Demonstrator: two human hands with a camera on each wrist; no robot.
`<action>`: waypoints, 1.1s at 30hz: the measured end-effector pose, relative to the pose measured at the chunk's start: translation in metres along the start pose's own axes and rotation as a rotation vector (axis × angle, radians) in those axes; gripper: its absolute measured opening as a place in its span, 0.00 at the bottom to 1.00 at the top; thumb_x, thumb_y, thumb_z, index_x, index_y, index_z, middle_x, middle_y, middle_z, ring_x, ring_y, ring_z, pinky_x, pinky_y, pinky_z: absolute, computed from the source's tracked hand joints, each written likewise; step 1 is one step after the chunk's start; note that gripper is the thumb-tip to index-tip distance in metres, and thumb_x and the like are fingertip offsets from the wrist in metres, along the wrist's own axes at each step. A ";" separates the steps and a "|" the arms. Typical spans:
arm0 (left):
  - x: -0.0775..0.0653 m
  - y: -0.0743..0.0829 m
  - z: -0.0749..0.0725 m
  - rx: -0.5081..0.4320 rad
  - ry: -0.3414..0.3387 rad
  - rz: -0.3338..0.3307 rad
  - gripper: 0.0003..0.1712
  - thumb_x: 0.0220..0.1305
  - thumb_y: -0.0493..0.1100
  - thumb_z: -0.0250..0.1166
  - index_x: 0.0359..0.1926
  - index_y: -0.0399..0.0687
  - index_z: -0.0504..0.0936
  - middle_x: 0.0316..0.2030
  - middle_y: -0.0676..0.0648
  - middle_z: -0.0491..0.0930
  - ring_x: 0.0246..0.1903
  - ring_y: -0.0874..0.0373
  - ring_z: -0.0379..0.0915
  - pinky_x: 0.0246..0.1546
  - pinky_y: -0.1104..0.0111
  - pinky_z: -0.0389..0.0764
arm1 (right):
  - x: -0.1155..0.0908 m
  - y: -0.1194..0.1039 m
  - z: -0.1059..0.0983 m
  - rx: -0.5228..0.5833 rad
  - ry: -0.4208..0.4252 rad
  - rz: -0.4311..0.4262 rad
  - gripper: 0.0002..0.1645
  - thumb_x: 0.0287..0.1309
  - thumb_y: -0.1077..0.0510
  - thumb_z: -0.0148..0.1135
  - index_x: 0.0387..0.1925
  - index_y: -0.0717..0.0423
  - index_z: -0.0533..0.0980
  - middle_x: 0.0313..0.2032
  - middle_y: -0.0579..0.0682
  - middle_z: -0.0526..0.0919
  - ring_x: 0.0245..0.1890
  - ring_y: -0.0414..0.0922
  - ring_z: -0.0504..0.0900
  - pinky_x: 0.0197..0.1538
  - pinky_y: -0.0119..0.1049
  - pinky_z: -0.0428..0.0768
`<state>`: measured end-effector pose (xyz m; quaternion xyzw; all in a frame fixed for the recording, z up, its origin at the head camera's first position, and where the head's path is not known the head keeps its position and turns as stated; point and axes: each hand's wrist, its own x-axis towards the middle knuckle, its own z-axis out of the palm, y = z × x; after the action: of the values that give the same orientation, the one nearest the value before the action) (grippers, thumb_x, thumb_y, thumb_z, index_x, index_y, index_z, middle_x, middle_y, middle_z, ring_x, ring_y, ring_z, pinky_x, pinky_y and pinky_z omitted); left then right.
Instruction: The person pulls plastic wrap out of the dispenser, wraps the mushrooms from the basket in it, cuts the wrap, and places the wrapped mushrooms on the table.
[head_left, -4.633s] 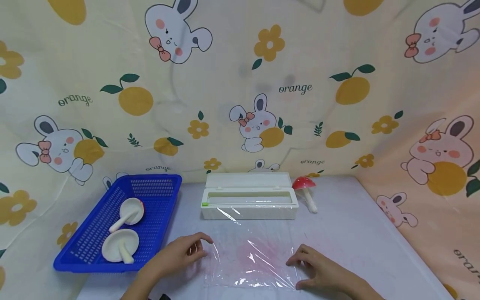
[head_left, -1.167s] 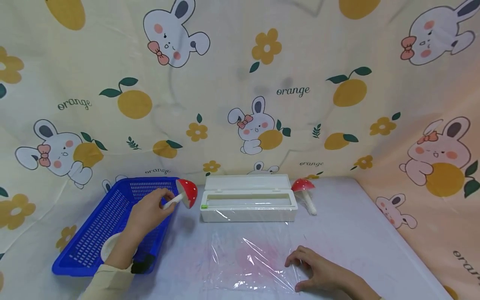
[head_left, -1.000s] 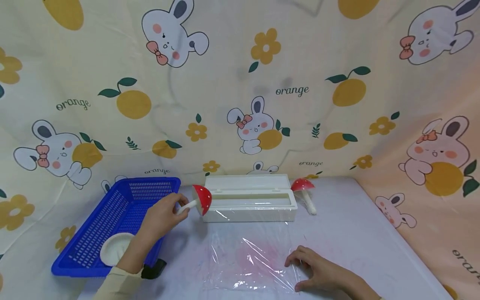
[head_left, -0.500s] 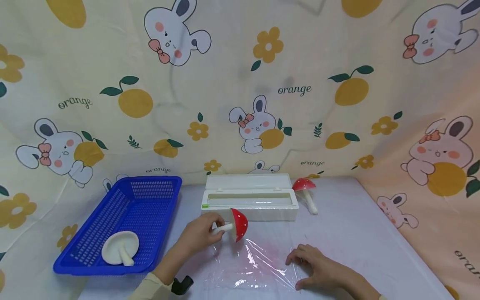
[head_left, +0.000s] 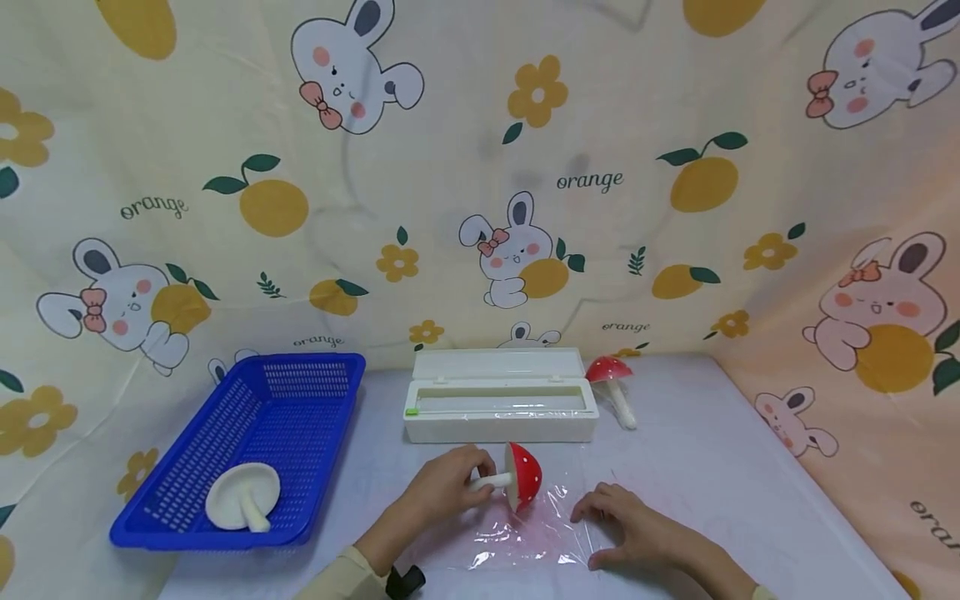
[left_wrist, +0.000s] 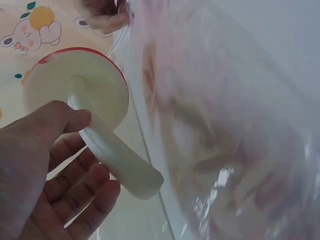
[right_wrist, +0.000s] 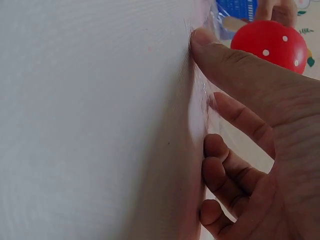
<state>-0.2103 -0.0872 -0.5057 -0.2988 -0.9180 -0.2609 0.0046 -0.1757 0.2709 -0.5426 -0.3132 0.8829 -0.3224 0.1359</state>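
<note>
My left hand (head_left: 446, 483) holds a toy mushroom (head_left: 525, 477) with a white-dotted red cap by its white stem. Thumb and fingers pinch the stem in the left wrist view, where the pale underside of the cap (left_wrist: 100, 85) shows. The mushroom is held over a sheet of clear plastic wrap (head_left: 517, 542), which lies on the table and runs up to a white wrap dispenser (head_left: 498, 427). My right hand (head_left: 637, 529) rests at the sheet's right edge, its thumb (right_wrist: 205, 40) and fingertips pressed down there. The fingers are spread and slightly bent.
A blue basket (head_left: 330, 450) stands on the left, with a white-looking mushroom (head_left: 243, 496) lying underside up in it. Another red mushroom (head_left: 617, 392) leans beside the dispenser's right end. The dispenser's lid (head_left: 498, 364) stands raised. Behind hangs a printed cloth (head_left: 450, 150).
My left hand left the wrap's left edge, took a mushroom from the blue basket and carried it right and nearer, over the wrap. The right hand has stayed at the wrap's right edge.
</note>
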 end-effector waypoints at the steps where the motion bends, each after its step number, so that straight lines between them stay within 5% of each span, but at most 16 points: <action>1: 0.001 0.000 0.002 -0.001 -0.002 0.006 0.09 0.65 0.44 0.77 0.42 0.58 0.84 0.35 0.62 0.80 0.32 0.69 0.69 0.34 0.73 0.76 | 0.000 0.000 0.000 -0.004 0.005 -0.006 0.31 0.55 0.39 0.82 0.59 0.32 0.79 0.49 0.33 0.78 0.51 0.36 0.73 0.57 0.35 0.78; 16: 0.013 0.001 0.023 0.040 -0.030 0.004 0.09 0.64 0.44 0.78 0.43 0.59 0.86 0.36 0.63 0.81 0.36 0.68 0.72 0.39 0.72 0.79 | 0.000 -0.003 0.004 0.038 0.056 0.034 0.33 0.57 0.40 0.82 0.61 0.36 0.77 0.47 0.36 0.77 0.47 0.36 0.74 0.55 0.30 0.81; 22: 0.012 0.003 0.024 -0.012 -0.053 -0.034 0.10 0.64 0.43 0.79 0.43 0.57 0.86 0.36 0.63 0.81 0.36 0.66 0.74 0.42 0.70 0.80 | -0.005 0.001 0.005 0.063 0.085 -0.153 0.37 0.53 0.40 0.84 0.57 0.46 0.74 0.41 0.43 0.78 0.42 0.39 0.77 0.48 0.29 0.79; 33: 0.013 0.006 0.022 -0.064 -0.057 -0.152 0.12 0.64 0.49 0.80 0.46 0.61 0.87 0.39 0.63 0.81 0.37 0.66 0.73 0.42 0.68 0.81 | -0.006 0.001 0.005 0.048 0.026 -0.297 0.07 0.69 0.54 0.74 0.45 0.41 0.83 0.34 0.38 0.81 0.37 0.33 0.77 0.40 0.28 0.79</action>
<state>-0.2143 -0.0648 -0.5196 -0.2354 -0.9289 -0.2812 -0.0512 -0.1691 0.2732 -0.5464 -0.4330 0.8205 -0.3641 0.0828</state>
